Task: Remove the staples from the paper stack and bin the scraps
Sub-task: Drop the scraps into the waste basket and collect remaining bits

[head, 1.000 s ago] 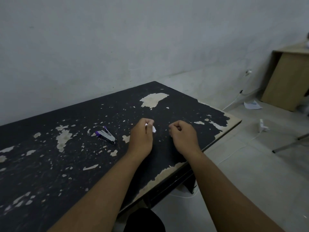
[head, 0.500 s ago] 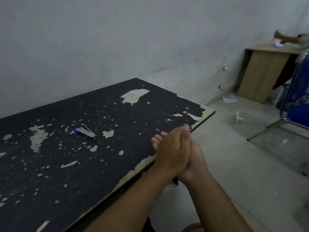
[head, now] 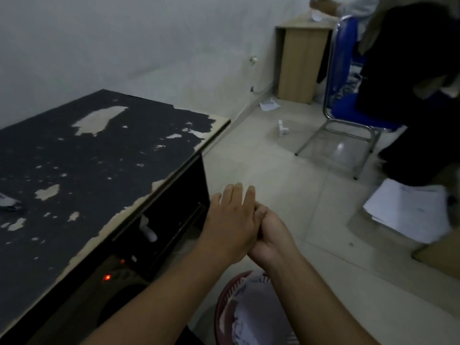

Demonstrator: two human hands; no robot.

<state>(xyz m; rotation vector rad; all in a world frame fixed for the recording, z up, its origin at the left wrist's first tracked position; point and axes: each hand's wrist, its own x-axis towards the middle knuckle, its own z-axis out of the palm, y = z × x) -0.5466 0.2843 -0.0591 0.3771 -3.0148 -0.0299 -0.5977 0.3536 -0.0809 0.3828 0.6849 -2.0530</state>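
While both hands are held together off the table (head: 99, 158) edge, just beyond the red wastebasket (head: 220, 302) containing paper scraps (head: 251, 317), a brushing-off is judged intended. The left hand (head: 231, 220) is laid flat, fingers straight, over the right hand (head: 271, 235); whether the latter's curled fingers grasp anything cannot be told.

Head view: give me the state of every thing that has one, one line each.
left hand: open, fingers straight, laid over the right hand
right hand: fingers curled against the left palm; anything held is hidden
red bin: upright on the floor, holding white paper scraps
paper stack: flat on the floor, sheets uneven
blue chair: occupied by a seated person
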